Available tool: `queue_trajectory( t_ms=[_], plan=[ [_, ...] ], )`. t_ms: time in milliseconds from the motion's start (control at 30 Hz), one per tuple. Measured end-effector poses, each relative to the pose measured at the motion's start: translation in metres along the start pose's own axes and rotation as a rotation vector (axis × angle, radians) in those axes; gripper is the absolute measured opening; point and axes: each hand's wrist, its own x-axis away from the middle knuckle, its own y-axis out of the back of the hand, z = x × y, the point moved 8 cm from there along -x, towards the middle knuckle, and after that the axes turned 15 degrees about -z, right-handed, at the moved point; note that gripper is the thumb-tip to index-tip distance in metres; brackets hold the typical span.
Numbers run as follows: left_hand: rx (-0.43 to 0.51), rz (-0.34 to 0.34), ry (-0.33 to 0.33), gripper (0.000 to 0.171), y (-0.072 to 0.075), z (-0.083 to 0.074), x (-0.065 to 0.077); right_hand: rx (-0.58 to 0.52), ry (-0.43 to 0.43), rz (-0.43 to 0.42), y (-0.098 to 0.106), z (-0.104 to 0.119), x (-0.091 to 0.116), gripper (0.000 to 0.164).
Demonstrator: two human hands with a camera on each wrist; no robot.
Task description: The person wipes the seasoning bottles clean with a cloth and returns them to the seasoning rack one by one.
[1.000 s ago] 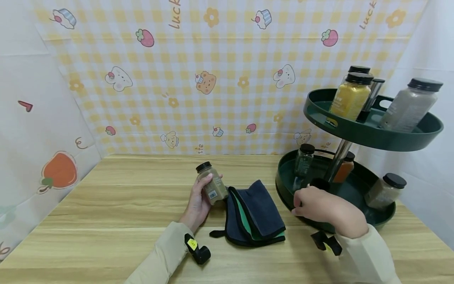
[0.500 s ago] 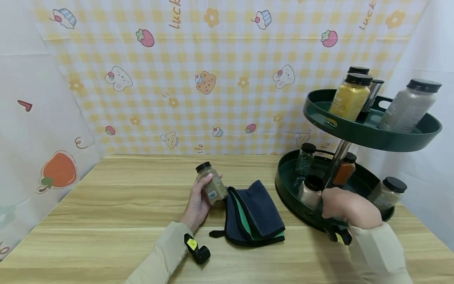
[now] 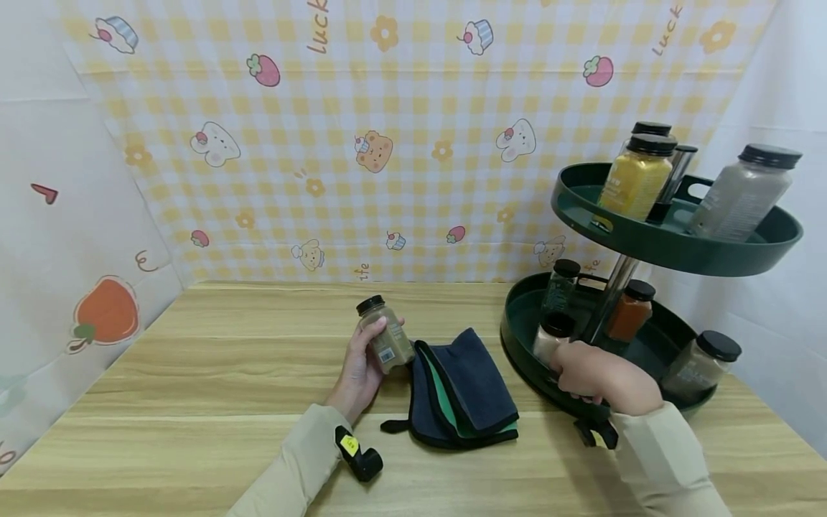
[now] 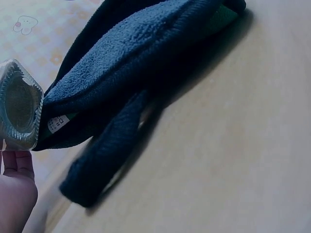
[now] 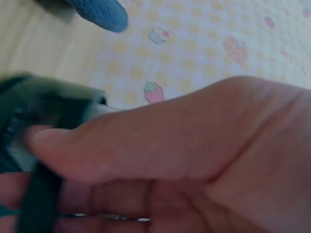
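Observation:
My left hand (image 3: 363, 370) holds a spice jar (image 3: 390, 341) of tan powder, black-lidded and tilted, above the table. In the left wrist view the clear base of this jar (image 4: 20, 107) shows beside the fingers. Right of it lies a folded navy towel (image 3: 474, 380) with green inside. My right hand (image 3: 604, 373) grips the front rim of a dark green two-tier turntable's lower tray (image 3: 520, 359). In the right wrist view the thumb lies over the green rim (image 5: 43, 194), fingers on its other side. A jar of pale pinkish contents (image 3: 549, 347) stands just beyond that hand, partly hidden.
On the lower tray stand a green-labelled jar (image 3: 559, 291), an orange-red jar (image 3: 628, 316) and a greyish jar (image 3: 696, 368). The upper tray (image 3: 678, 248) overhangs them, bearing a yellow jar (image 3: 636, 179), a large grey jar (image 3: 743, 194) and another behind. A patterned cloth (image 3: 413, 215) hangs behind.
My right hand moved right, then back left. The lower tray has turned: its front jar shifted left, its back jars slightly right, its right jar nearer. The left hand stays still with its spice jar.

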Motion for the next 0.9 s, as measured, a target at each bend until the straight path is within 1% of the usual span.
queue_trajectory(
  t_ms=[67, 133, 167, 233, 333, 400, 467, 567, 633, 767, 833, 900],
  plan=[
    [-0.001, 0.004, 0.003, 0.031, -0.001, 0.001, 0.000, 0.021, 0.024, -0.030, -0.002, 0.004, -0.005, 0.012],
    [-0.002, 0.009, 0.002, 0.031, -0.001, 0.001, 0.000, 0.050, 0.047, -0.071, -0.003, 0.008, -0.011, 0.002],
    [-0.002, 0.011, 0.001, 0.030, -0.002, 0.002, 0.000, 0.063, 0.056, -0.092, -0.003, 0.009, -0.013, 0.011],
    [0.000, 0.012, 0.003, 0.030, -0.002, 0.003, 0.000, 0.082, 0.073, -0.126, -0.004, 0.012, -0.017, 0.034],
    [0.003, 0.016, 0.006, 0.030, -0.004, 0.004, 0.000, 0.059, 0.062, -0.133, -0.008, 0.014, -0.019, 0.061],
    [0.004, 0.015, 0.010, 0.031, -0.005, 0.004, -0.001, 0.036, 0.055, -0.129, -0.009, 0.014, -0.019, 0.069],
    [0.008, 0.008, 0.018, 0.031, -0.005, 0.004, -0.001, 0.017, 0.048, -0.122, -0.010, 0.013, -0.018, 0.074],
    [0.006, -0.008, 0.015, 0.033, -0.006, 0.001, -0.002, 0.009, 0.036, -0.108, -0.010, 0.012, -0.018, 0.076],
    [0.001, -0.005, -0.011, 0.036, -0.008, -0.005, -0.002, 0.022, 0.030, -0.084, -0.011, 0.012, -0.018, 0.073],
    [-0.009, 0.020, -0.114, 0.045, -0.019, -0.024, 0.003, 0.058, 0.030, -0.019, -0.014, 0.014, -0.018, 0.064],
    [-0.008, 0.019, -0.165, 0.049, -0.028, -0.032, 0.005, 0.070, 0.034, 0.011, -0.014, 0.016, -0.017, 0.058],
    [-0.044, 0.007, -0.205, 0.052, -0.040, -0.037, 0.008, 0.076, 0.034, 0.034, -0.012, 0.017, -0.015, 0.052]
  ],
)
